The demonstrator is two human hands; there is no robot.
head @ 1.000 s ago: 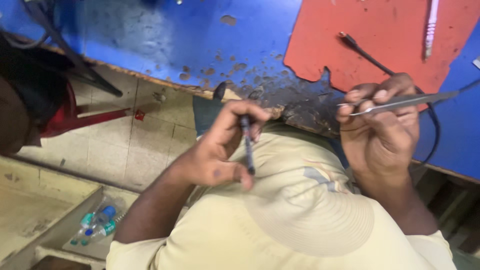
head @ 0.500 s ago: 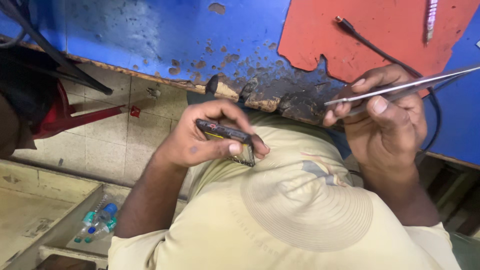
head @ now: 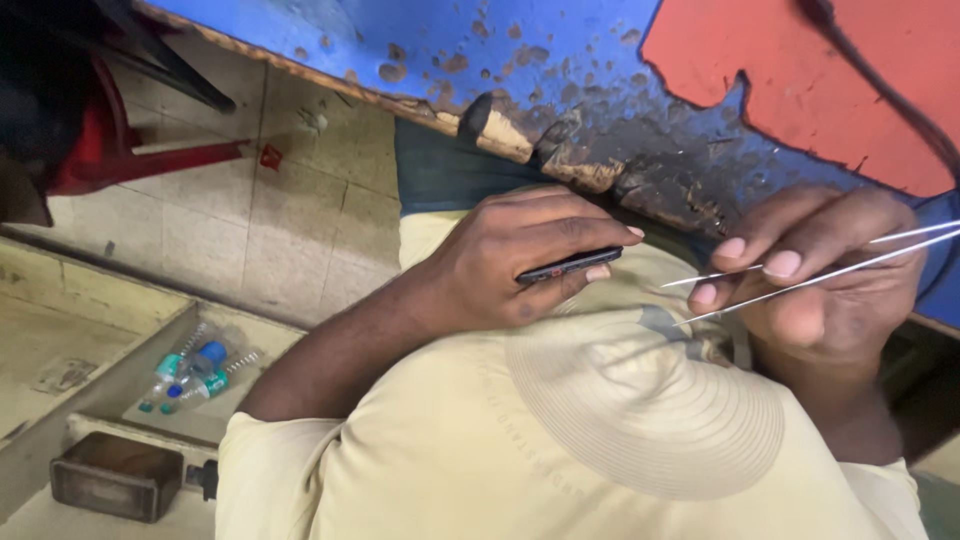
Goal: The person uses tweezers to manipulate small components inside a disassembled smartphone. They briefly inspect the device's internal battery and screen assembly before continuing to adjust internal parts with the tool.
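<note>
Left hand: the left hand is curled around a small dark flat part, thumb under it and fingers laid along its top, so only its thin edge with a red fleck shows.
Right hand: the right hand is pinched closed on a pair of metal tweezers, the two thin prongs slightly parted, their tips pointing toward the left hand.
Where the part sits: at the left fingertips, just short of the tweezer tips and apart from them, over the cream shirt below both hands.
Change from half a second ago: the part then lay tilted across the left palm with its broad face showing; it is now turned edge-on and level. The tweezers, then held high above the right knuckles and aimed away to the right, now slope down with their tips brought in toward the part.
Beyond the hands: a worn blue bench with a chipped edge, a red mat on it above the right hand.
Left of the left arm: plastic bottles in a floor recess.
</note>
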